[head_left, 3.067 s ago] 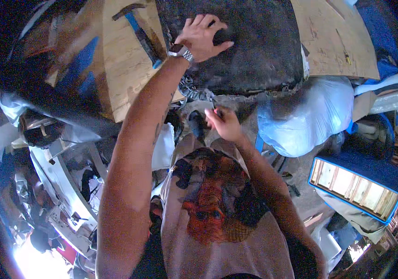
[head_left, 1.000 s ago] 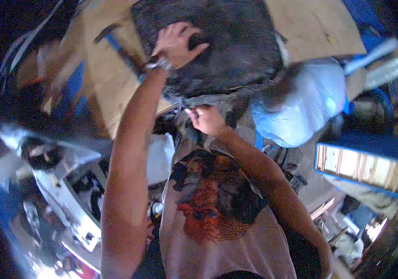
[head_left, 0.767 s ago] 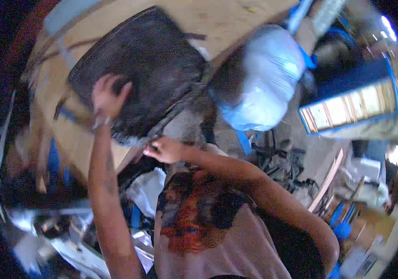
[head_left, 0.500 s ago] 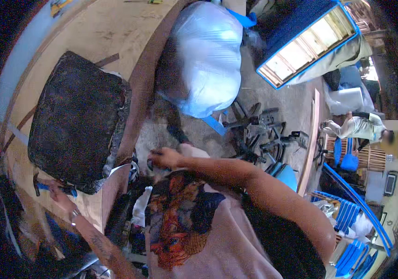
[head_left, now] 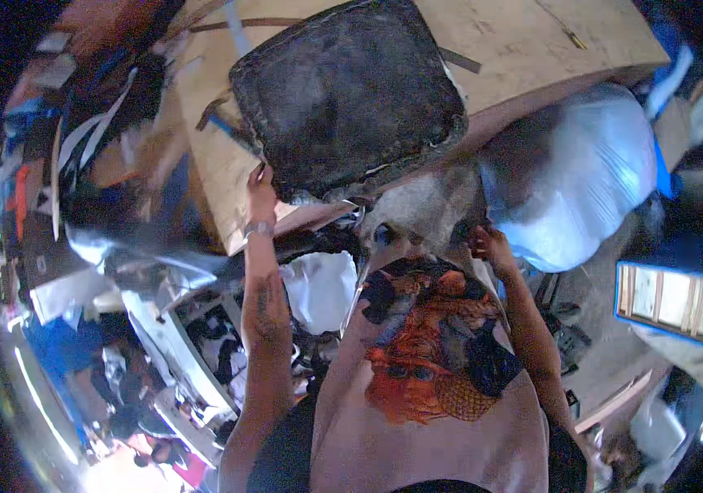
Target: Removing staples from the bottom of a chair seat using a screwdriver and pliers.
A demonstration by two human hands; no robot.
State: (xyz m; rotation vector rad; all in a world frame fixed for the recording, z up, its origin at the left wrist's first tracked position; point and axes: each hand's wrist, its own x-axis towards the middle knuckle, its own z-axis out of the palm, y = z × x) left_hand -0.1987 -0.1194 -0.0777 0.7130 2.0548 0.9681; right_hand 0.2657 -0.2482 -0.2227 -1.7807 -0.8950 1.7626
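On the light wooden table lies a black padded seat panel with ragged edges. Beside its left edge is a hammer with a blue handle. My left hand, a watch on its wrist, is closed at the near end of that handle, close to the panel's near left corner. Low in front of my shirt, my right hand has its fingers curled together. Whatever it may hold is too dark and blurred to make out. A large, full translucent plastic bag stands just to its right.
A dark strip sticks out from under the panel, and a thin tool lies at the table's far side. A blue-edged wooden frame is on the right. White boards and clutter fill the lower left.
My view has swung left, so the table and panel now appear nearer the middle. My left hand has moved toward the hammer handle's near end. My right hand has shifted toward the bag.
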